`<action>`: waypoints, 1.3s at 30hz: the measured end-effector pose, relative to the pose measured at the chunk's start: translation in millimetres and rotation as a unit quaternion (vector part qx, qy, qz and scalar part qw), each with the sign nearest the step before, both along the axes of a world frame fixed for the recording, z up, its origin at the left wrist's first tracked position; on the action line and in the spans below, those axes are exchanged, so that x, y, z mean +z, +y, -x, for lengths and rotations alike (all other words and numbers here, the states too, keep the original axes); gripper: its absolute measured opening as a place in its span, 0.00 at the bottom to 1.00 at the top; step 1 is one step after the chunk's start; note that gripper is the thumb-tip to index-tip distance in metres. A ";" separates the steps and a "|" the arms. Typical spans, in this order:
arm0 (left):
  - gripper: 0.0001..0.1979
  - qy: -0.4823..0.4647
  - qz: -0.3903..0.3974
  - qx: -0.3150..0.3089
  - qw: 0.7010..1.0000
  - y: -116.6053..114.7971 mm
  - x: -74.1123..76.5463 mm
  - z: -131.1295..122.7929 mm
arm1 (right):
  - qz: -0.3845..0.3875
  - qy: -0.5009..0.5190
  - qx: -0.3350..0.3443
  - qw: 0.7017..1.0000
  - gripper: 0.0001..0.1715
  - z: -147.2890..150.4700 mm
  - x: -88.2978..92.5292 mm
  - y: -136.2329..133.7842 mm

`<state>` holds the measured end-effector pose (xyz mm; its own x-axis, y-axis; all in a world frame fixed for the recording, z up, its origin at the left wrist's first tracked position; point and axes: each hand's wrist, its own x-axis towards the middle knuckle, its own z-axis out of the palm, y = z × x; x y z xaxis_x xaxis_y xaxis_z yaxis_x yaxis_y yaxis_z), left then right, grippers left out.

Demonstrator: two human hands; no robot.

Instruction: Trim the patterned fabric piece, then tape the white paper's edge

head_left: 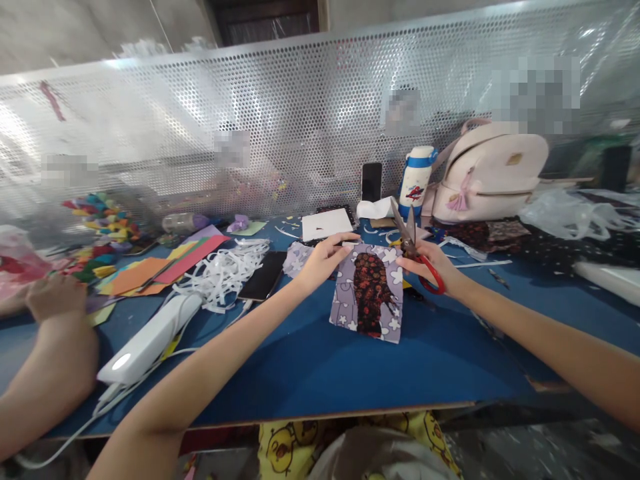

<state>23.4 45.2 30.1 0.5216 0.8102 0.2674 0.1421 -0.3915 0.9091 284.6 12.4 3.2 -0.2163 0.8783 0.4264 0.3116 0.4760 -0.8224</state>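
Note:
A lilac fabric piece [341, 303] with white flowers hangs above the blue table, and a dark red-patterned fabric shape [369, 287] lies against its front. My left hand [327, 257] pinches its upper left corner. At the upper right corner, the thumb and fingers of my right hand [434, 261] close on the cloth. That same hand also carries red-handled scissors [411, 243], blades parted and pointing up, away from the cloth. Behind my left hand lies another lilac fabric scrap [296, 259].
Left of my forearm lie a white power strip [150, 340], a heap of white strips [227, 270], a black phone [263, 275] and coloured sheets [145, 275]. Another person's arm [60, 347] rests far left. Behind stand a bottle [416, 180] and a backpack [493, 173] before a perforated metal panel [295, 107].

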 end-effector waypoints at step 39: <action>0.19 -0.030 0.028 -0.132 0.990 -23.9 41.6 3.2 | 0.278 -0.050 0.239 0.929 0.31 -36.7 39.7 -69.3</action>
<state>20.2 21.4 71.7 0.7017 0.6617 0.2640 -0.0144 -0.3572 0.9339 321.3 -56.9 42.8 -0.6525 0.7502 -0.1070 0.2617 0.0906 -0.9609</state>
